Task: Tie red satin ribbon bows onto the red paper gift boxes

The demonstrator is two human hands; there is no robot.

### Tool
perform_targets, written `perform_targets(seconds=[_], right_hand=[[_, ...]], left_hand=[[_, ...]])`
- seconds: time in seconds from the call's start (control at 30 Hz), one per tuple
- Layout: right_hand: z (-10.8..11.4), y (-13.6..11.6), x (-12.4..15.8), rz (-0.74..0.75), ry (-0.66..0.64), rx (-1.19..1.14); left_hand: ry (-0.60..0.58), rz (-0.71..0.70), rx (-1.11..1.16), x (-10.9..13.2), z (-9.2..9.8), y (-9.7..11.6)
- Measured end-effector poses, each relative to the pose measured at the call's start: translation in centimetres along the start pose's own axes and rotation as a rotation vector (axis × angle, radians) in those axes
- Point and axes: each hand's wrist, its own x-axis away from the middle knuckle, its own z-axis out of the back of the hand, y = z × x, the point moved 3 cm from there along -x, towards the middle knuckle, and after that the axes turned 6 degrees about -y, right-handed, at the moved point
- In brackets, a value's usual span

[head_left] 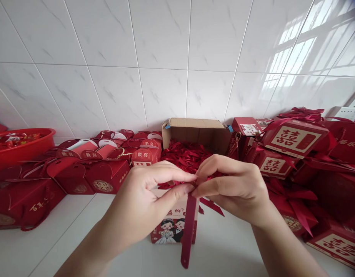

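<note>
In the middle of the head view stands a small red and cream gift box (174,229) with a cartoon bride and groom on its front. A dark red ribbon (189,231) hangs down over that front. Above the box top, my left hand (154,192) pinches the ribbon between thumb and forefinger. My right hand (233,188) meets it there, its fingertips closed on the ribbon too. Another ribbon end (213,207) sticks out under my right hand. The spot where the ribbon crosses is covered by my fingers.
Behind my hands, an open cardboard box (199,124) holds a heap of red ribbons (183,152). Several red gift boxes (106,177) line the left. Stacked boxes with bows (295,136) stand at right. A red basin (47,134) of wrapped sweets is far left. A tiled wall (162,92) closes the back.
</note>
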Motion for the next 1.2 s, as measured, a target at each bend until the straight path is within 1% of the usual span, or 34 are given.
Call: perform_targets(seconds=[0.1,0.23,0.37,0.47,0.6,0.8,0.87,0.97,1.07,1.2], right_hand=[[0.0,0.2,0.1,-0.014,0.008,0.018],[0.0,0.2,0.1,-0.014,0.005,0.023],[-0.1,0.2,0.0,-0.042,0.036,0.031],[-0.2,0.2,0.0,-0.085,0.078,-0.009],[-0.5,0.4,0.1,-0.125,0.127,-0.043],[-0.7,0.7,-0.4,-0.033,0.081,-0.064],[-0.7,0.6,-0.6,-0.005,0.056,-0.087],[-0.4,0.5,-0.7,0.017,0.033,-0.134],[-0.1,0.5,-0.6,-0.004,0.065,-0.148],[-0.2,0.5,-0.7,-0.016,0.118,-0.153]], left_hand=[[0.011,0.010,-0.018,0.0,0.0,-0.2],[-0.013,0.031,-0.071,0.0,-0.1,-0.3],[0.024,-0.020,-0.108,0.0,-0.3,-0.1],[0.061,-0.071,-0.138,0.0,-0.4,0.1],[0.105,-0.096,-0.165,-0.1,-0.4,0.1],[0.075,-0.065,-0.160,-0.3,0.3,-0.3],[0.073,-0.059,-0.148,-0.4,0.6,-0.2],[0.038,-0.053,-0.097,-0.5,0.8,-0.2],[0.021,-0.048,-0.024,-0.5,0.7,-0.1],[0.070,-0.082,0.063,-0.2,0.6,-0.2]])
